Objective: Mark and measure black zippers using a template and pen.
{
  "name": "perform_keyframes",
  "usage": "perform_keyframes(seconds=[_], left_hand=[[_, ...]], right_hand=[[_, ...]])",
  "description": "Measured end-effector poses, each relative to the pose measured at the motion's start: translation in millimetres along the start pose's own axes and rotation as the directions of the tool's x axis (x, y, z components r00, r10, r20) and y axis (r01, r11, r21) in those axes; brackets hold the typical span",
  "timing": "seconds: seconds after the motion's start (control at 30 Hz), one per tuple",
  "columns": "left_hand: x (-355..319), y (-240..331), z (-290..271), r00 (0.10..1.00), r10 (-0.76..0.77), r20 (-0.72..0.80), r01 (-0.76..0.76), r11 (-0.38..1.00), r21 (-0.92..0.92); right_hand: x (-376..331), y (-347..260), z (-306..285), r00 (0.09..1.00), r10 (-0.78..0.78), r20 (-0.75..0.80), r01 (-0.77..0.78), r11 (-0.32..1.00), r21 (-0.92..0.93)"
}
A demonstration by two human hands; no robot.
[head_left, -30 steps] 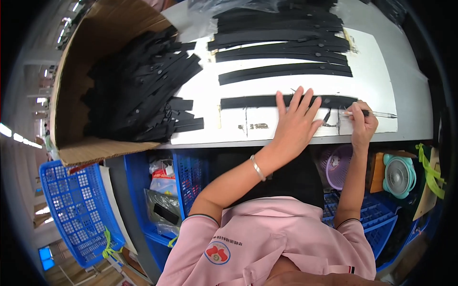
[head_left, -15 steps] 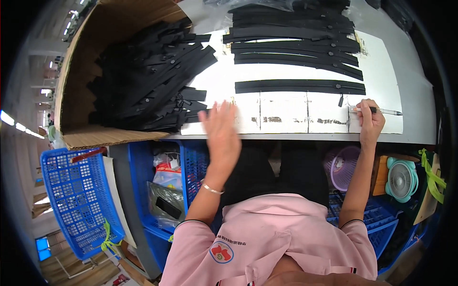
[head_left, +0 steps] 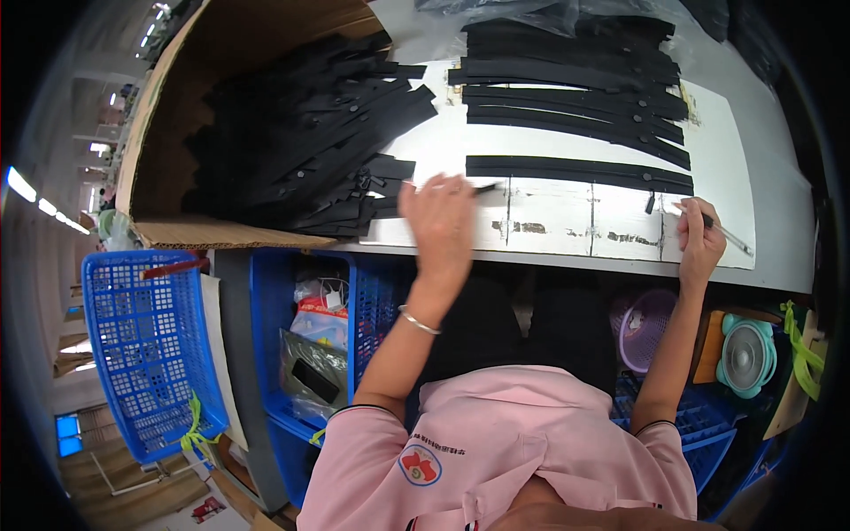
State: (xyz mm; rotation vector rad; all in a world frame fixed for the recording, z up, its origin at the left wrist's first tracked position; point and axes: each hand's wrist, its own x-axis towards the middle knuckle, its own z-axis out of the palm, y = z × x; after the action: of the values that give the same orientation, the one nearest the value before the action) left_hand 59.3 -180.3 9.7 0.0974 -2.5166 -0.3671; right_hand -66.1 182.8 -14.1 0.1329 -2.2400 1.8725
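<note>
My left hand [head_left: 441, 226], slightly blurred, is over the left part of the white board [head_left: 549, 199], beside the cardboard box. Its fingers are closed, and the dark end of a black zipper [head_left: 484, 188] sticks out past them on the right. The rest of that zipper is hidden under the hand. A pen [head_left: 730, 239] with a clear barrel is gripped in my right hand [head_left: 702, 234] at the board's right edge. Just beyond both hands lies one black zipper [head_left: 580, 170] stretched flat across the board, its pull tab [head_left: 651, 203] hanging toward me.
A cardboard box [head_left: 239, 234] at the left spills a tangled heap of black zippers [head_left: 292, 142]. More zippers [head_left: 567, 75] lie in rows at the back, near clear plastic [head_left: 531, 13]. Below the table are blue baskets [head_left: 155, 354], a purple basket [head_left: 642, 336] and a teal fan [head_left: 744, 354].
My left hand has closed, and a zipper end now shows beyond its fingers. The pen has tilted in my right hand, its far end lower. The whole view has shifted slightly.
</note>
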Motion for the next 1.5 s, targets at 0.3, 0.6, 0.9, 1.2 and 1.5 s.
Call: perform_keyframes(seconds=[0.3, 0.6, 0.9, 1.2, 1.5], left_hand=[[-2, 120, 69, 0.963, 0.212, 0.168, -0.135, 0.914, -0.382], [-18, 99, 34, 0.933, 0.188, 0.307, -0.088, 0.946, -0.312], [-38, 56, 7, 0.931, -0.015, 0.366, 0.051, 0.995, -0.089], [-42, 32, 4, 0.957, -0.050, 0.284, 0.089, 0.988, -0.125], [-45, 31, 6, 0.969, -0.061, 0.240, 0.093, 0.988, -0.125]], right_hand=[[-44, -47, 41, 0.909, -0.287, 0.301, 0.393, 0.830, -0.396], [-56, -15, 3, 0.837, -0.392, 0.383, 0.547, 0.554, -0.628], [-49, 1, -29, 0.854, -0.433, 0.288, 0.496, 0.514, -0.700], [-49, -36, -7, 0.941, -0.291, 0.173, 0.330, 0.676, -0.659], [-57, -91, 140, 0.938, 0.032, 0.345, -0.061, 0.995, 0.075]])
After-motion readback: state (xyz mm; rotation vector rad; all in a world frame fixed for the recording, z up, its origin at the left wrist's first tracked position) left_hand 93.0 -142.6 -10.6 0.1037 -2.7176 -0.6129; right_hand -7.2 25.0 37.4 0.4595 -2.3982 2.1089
